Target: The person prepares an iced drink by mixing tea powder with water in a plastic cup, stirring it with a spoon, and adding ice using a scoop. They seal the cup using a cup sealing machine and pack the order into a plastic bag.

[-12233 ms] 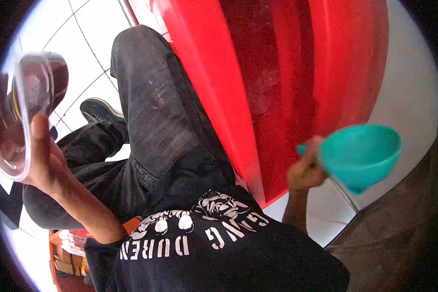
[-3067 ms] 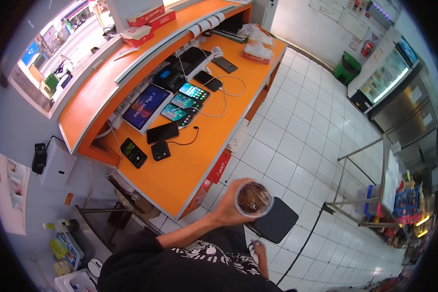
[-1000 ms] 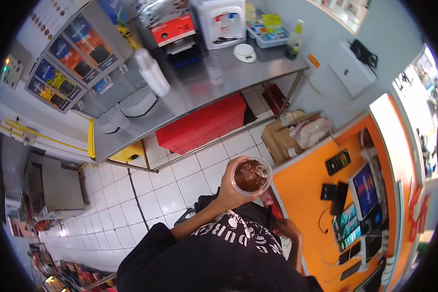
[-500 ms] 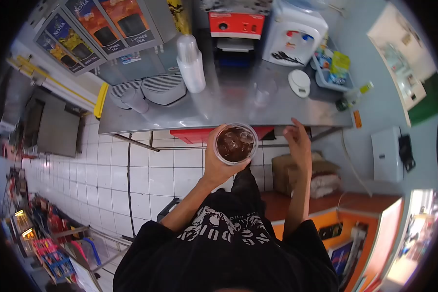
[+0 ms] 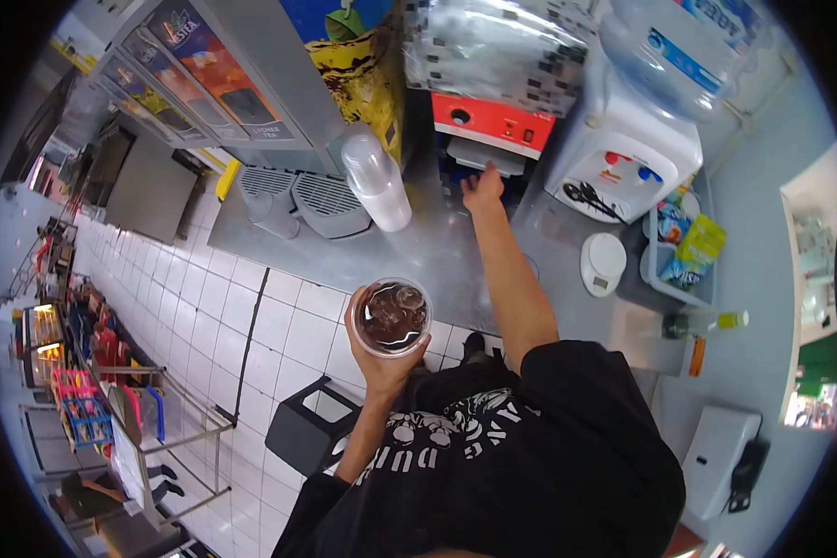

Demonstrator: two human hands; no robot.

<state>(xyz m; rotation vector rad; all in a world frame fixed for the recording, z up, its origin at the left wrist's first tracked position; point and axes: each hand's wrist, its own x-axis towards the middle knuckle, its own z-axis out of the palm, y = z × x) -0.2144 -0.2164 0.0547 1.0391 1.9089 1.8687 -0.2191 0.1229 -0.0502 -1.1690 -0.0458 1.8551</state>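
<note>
My left hand is wrapped around a clear plastic cup of dark brown iced drink, held upright in front of my body. Ice shows at the drink's surface, and the cup has no lid. Stretched out over the counter, my right hand has its fingers apart, at the front of a red-fronted machine. One fingertip is close to the machine's pale tray; whether it touches cannot be made out. A stack of clear plastic cups stands to the left of that hand.
A water dispenser stands right of the machine, with a white scale and a basket of packets nearby. At left are drink dispensers with drip trays. A black stool stands on the tiled floor.
My right hand has moved from beside the counter's front edge up and forward to the red-fronted machine. My left hand still holds the cup, and my view has shifted closer to the counter.
</note>
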